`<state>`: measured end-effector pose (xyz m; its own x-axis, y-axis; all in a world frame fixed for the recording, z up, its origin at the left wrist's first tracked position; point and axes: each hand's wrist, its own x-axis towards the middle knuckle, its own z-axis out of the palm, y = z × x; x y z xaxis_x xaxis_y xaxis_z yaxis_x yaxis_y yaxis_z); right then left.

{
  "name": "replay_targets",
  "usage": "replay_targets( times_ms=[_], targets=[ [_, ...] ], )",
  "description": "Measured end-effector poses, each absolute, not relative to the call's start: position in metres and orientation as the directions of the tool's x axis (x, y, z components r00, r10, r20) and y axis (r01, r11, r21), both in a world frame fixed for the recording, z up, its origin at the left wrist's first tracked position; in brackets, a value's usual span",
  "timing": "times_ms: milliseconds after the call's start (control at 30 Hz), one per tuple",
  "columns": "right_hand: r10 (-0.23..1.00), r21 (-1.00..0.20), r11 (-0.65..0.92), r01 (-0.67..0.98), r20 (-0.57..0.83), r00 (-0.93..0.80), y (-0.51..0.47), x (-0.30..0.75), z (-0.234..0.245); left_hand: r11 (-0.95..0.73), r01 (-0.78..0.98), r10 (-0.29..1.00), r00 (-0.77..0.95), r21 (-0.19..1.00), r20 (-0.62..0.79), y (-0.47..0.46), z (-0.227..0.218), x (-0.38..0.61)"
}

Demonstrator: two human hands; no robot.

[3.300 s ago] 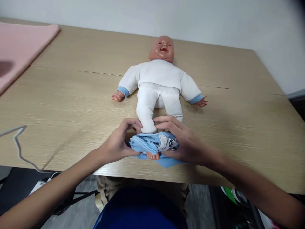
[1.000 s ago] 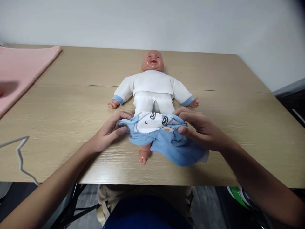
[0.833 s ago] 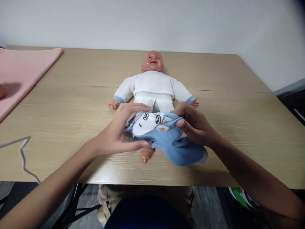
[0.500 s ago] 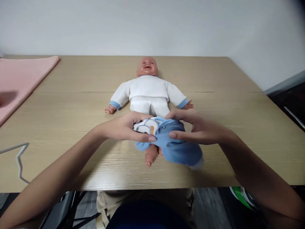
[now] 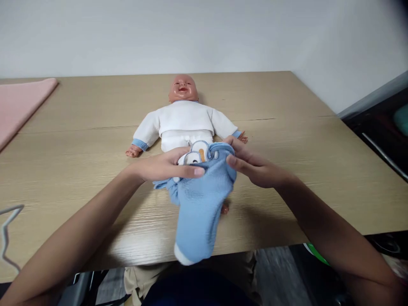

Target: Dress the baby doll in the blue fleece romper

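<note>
Hands: left hand and right hand each pinch the top edge of the light-blue knitted garment with a white cartoon patch.
Location: between the hands, over the hips of the plastic baby doll in white clothes.
Done: judged drawn up to the hips.
Left: one blue tube hangs limp over the wooden counter edge.
Around: flat pink cloth, far left of the left hand.

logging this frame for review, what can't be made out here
Head view only.
Legs of the baby doll in white clothes: covered by the light blue knitted garment and both hands; only a bit of one foot shows.
Garment's cartoon patch: bunched between the left hand and right hand, partly hidden.
Pink cloth and thin grey cable: cut off by the left edge.
Dark items at far right: blurred.
</note>
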<state>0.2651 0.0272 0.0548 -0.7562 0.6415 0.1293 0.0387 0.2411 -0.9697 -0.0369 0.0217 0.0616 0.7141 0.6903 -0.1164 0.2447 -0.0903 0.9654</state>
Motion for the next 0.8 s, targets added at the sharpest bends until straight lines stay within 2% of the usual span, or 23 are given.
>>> replay_targets(
  times_ms=[100, 167, 300, 400, 500, 633, 800],
  targets=[
    [0.604, -0.993, 0.113, -0.022, 0.086, -0.793, 0.028, 0.267, 0.055, -0.028, 0.181, 0.57, 0.811, 0.983, -0.133, 0.021, 0.062, -0.038],
    [0.642, -0.995, 0.075, -0.058, 0.093, -0.761, 0.031, 0.268, 0.053, 0.01, 0.201, 0.54, 0.824, 0.98, -0.174, 0.02, 0.063, -0.038],
    [0.772, -0.985, 0.163, -0.059, 0.164, -0.614, 0.035, 0.266, 0.049, 0.058, 0.237, 0.525, 0.819, 0.97, -0.231, 0.021, 0.064, -0.038],
    [0.803, -0.962, 0.272, -0.001, 0.228, -0.551, 0.035, 0.264, 0.048, 0.051, 0.233, 0.513, 0.828, 0.971, -0.226, 0.022, 0.063, -0.038],
    [0.753, -0.954, 0.299, 0.019, 0.224, -0.619, 0.036, 0.268, 0.05, 0.045, 0.235, 0.549, 0.806, 0.971, -0.221, 0.022, 0.063, -0.038],
    [0.664, -0.988, 0.157, -0.003, 0.108, -0.74, 0.039, 0.28, 0.053, 0.108, 0.242, 0.602, 0.756, 0.964, -0.257, 0.024, 0.062, -0.041],
    [0.638, -0.971, 0.19, 0.147, 0.008, -0.77, 0.038, 0.285, 0.059, 0.135, 0.213, 0.652, 0.716, 0.968, -0.249, 0.021, 0.061, -0.035]
  ],
)
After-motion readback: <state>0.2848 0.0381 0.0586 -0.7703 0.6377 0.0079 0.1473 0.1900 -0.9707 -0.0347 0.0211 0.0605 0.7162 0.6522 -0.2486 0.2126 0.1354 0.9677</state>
